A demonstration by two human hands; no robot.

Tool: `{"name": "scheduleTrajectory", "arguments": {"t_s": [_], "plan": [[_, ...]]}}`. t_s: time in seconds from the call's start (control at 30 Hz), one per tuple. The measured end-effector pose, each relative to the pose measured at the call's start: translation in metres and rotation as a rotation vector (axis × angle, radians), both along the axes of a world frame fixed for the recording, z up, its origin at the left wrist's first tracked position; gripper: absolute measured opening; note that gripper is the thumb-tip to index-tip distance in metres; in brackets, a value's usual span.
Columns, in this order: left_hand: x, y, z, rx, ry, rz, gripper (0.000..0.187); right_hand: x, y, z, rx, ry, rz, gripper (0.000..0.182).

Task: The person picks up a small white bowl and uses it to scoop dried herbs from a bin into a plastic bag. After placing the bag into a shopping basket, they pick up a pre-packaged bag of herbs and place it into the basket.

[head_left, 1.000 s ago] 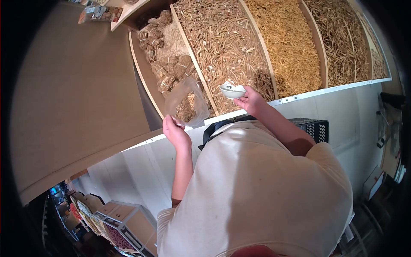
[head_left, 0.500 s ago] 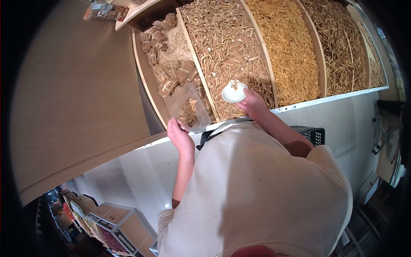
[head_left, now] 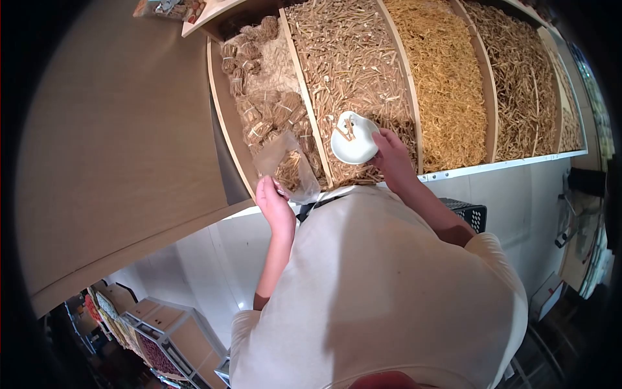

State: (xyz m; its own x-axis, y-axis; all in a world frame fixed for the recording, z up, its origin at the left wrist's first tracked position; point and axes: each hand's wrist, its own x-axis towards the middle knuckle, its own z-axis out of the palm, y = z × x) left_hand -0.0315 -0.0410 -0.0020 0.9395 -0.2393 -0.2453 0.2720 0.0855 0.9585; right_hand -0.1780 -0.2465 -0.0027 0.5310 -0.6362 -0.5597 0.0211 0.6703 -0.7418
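My left hand (head_left: 275, 202) pinches the edge of a clear plastic bag (head_left: 310, 188), which hangs open over the front of the leftmost compartment. Dried brown pieces show in or through the bag. In my right hand (head_left: 394, 161) is a white scoop (head_left: 354, 152), gripped at its right side with the thumb near the rim. A few dried root pieces (head_left: 348, 131) lie in the scoop. It hovers above the front of a compartment of cut dried roots (head_left: 350, 65), to the right of the bag.
Wooden dividers (head_left: 304, 97) separate the compartments. Tied bundles (head_left: 259, 126) lie at left, yellow shreds (head_left: 447, 84) and darker sticks (head_left: 518, 84) at right. A brown board surface (head_left: 116, 142) extends on the left. Below the counter's right side stands a black perforated crate (head_left: 476, 215).
My right hand has turned the scoop so its inside shows more, with the pieces lying toward its far side. The bag, in my left hand, has shifted slightly.
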Motion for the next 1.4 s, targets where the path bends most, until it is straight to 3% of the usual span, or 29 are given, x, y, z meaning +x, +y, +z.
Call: {"name": "scheduleTrajectory", "arguments": {"t_s": [0.27, 0.37, 0.47, 0.5, 0.57, 0.6, 0.7, 0.83, 0.93, 0.97, 1.03, 1.07, 1.1, 1.17, 1.2, 1.4], "plan": [[-0.004, 0.007, 0.006, 0.0, -0.005, -0.012, 0.027, 0.045, 0.019, 0.038, -0.036, -0.188, 0.439, 0.032], [-0.005, 0.013, 0.006, -0.035, 0.011, -0.007, 0.026, 0.065, 0.033, 0.017, -0.112, -0.25, 0.554, 0.031], [-0.005, 0.018, 0.01, -0.058, 0.02, -0.001, 0.026, 0.081, 0.05, 0.013, -0.494, -0.094, 0.74, 0.034], [-0.005, 0.02, 0.012, -0.053, 0.022, 0.01, 0.025, 0.081, 0.054, 0.015, -0.492, -0.096, 0.748, 0.034], [-0.003, 0.024, 0.012, -0.074, 0.037, 0.031, 0.025, 0.077, 0.063, 0.024, -1.04, -0.08, 0.724, 0.035], [-0.002, 0.026, 0.013, -0.097, 0.05, 0.043, 0.024, 0.074, 0.065, 0.029, -1.142, -0.037, 0.738, 0.037], [-0.001, 0.031, 0.017, -0.108, 0.066, 0.041, 0.024, 0.071, 0.065, 0.025, -1.32, -0.165, 0.598, 0.04], [0.002, 0.037, 0.019, -0.112, 0.084, 0.012, 0.024, 0.061, 0.065, 0.022, -1.389, -0.125, 0.48, 0.04], [0.005, 0.038, 0.018, -0.13, 0.072, -0.032, 0.024, 0.048, 0.061, 0.023, -0.712, -0.063, 0.333, 0.032], [0.008, 0.038, 0.017, -0.134, 0.077, -0.036, 0.024, 0.043, 0.055, 0.025, -0.72, -0.055, 0.322, 0.032], [0.011, 0.038, 0.016, -0.147, 0.088, -0.054, 0.024, 0.03, 0.039, 0.028, -0.111, -0.053, 0.098, 0.028], [0.012, 0.037, 0.015, -0.146, 0.097, -0.054, 0.024, 0.023, 0.031, 0.014, 0.046, -0.001, 0.01, 0.025], [0.013, 0.036, 0.014, -0.143, 0.106, -0.054, 0.025, 0.012, 0.024, 0.002, 0.038, 0.003, -0.004, 0.025], [0.014, 0.033, 0.011, -0.147, 0.106, -0.064, 0.025, -0.013, 0.011, -0.013, 0.409, -0.091, -0.096, 0.028], [0.014, 0.032, 0.01, -0.147, 0.11, -0.079, 0.025, -0.028, 0.01, -0.011, 0.396, -0.066, -0.01, 0.03], [0.016, 0.029, 0.005, -0.161, 0.118, -0.138, 0.025, -0.066, 0.026, -0.044, 0.529, 0.179, -0.155, 0.036]]}}
